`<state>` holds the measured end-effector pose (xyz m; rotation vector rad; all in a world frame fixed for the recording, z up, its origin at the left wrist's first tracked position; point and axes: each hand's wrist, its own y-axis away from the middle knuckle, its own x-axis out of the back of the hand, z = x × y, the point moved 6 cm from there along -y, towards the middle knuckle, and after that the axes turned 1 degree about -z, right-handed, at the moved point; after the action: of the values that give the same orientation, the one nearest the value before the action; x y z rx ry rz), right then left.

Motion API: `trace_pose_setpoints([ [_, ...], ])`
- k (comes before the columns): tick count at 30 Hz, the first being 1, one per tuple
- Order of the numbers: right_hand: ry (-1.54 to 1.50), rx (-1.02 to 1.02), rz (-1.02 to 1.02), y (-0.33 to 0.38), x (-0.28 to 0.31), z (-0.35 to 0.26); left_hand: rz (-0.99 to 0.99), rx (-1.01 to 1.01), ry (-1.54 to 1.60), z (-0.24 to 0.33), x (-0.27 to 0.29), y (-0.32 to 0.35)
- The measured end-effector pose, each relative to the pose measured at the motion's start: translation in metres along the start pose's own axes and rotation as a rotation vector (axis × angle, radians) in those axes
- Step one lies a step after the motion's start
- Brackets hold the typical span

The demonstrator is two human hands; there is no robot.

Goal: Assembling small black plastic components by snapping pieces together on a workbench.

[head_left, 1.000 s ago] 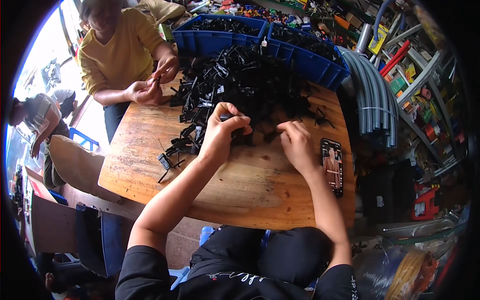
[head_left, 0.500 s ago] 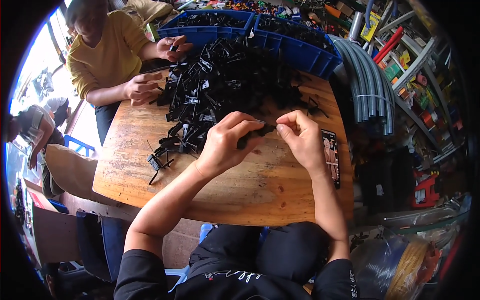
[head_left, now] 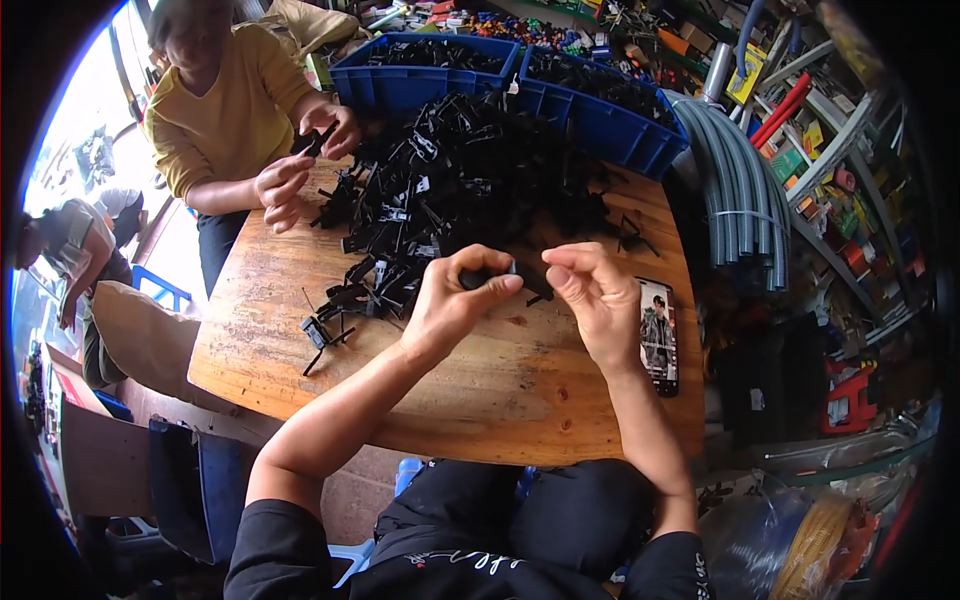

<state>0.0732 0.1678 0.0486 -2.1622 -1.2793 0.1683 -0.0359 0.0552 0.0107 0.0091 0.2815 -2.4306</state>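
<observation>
A small black plastic part [head_left: 478,279] is in my left hand [head_left: 440,305], with thumb and curled fingers closed round it. My right hand [head_left: 603,308] is just to its right, apart from the part. Its thumb and index finger come together in a pinch; whatever is between them, if anything, is too small to make out. Beyond both hands a large heap of black plastic parts [head_left: 425,190] with thin arms and shiny metal-like pieces covers the far half of the wooden table [head_left: 470,395]. One loose black part [head_left: 318,332] lies at the heap's near left edge.
A phone [head_left: 660,345] with a lit screen lies right of my right wrist. Two blue crates [head_left: 420,88] of black parts stand behind the heap. At the far left, a person in a yellow top [head_left: 225,115] handles another black part. Grey hoses [head_left: 735,195] hang at right.
My hands have come slightly nearer to me, and my right fingers have moved off the part in my left hand. The other person's hands have come together round a black part.
</observation>
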Motion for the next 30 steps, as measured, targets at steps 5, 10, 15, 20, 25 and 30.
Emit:
trace_pose_setpoints([
  [5,-0.183,-0.19,-0.14,0.003,-0.011,0.018,-0.027,-0.078,-0.041,0.006,-0.005,0.004],
  [10,-0.593,-0.48,-0.141,0.006,-0.019,0.035,0.0,-0.453,-0.357,0.026,-0.008,0.011],
  [15,-0.644,-0.464,-0.134,0.009,-0.018,0.039,0.023,-0.346,-0.32,0.022,-0.004,0.009],
  [20,-0.607,-0.434,-0.09,0.01,-0.016,0.049,0.007,-0.416,-0.356,0.027,-0.009,0.01],
  [25,-1.021,-0.691,-0.244,0.018,-0.029,0.06,0.025,-0.653,-0.547,0.037,-0.013,0.018],
  [30,-0.241,-0.407,-0.164,0.009,-0.013,0.052,0.045,-0.122,-0.163,0.006,0.0,-0.003],
])
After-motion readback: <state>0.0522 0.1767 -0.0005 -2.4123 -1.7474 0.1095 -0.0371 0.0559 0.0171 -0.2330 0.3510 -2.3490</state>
